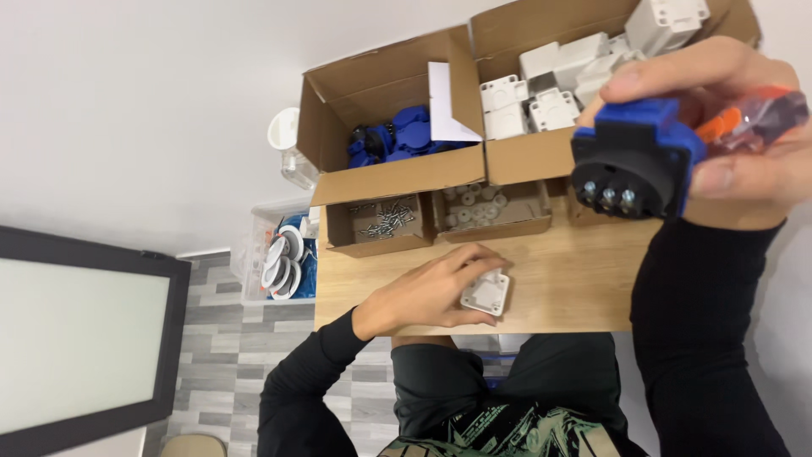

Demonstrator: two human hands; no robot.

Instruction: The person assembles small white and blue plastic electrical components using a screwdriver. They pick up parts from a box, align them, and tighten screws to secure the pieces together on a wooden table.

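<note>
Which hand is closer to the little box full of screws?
The left hand. It rests on a small white housing on the wooden table, just below the box of screws. The right hand is raised far right, holding a blue socket.

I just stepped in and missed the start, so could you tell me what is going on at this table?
A person is handling electrical socket parts at a small wooden table. The left hand rests on a white square housing on the tabletop. The right hand, raised near the camera, holds a blue and black socket insert together with an orange-handled screwdriver. Cardboard boxes behind hold blue parts, white housings and screws.
</note>
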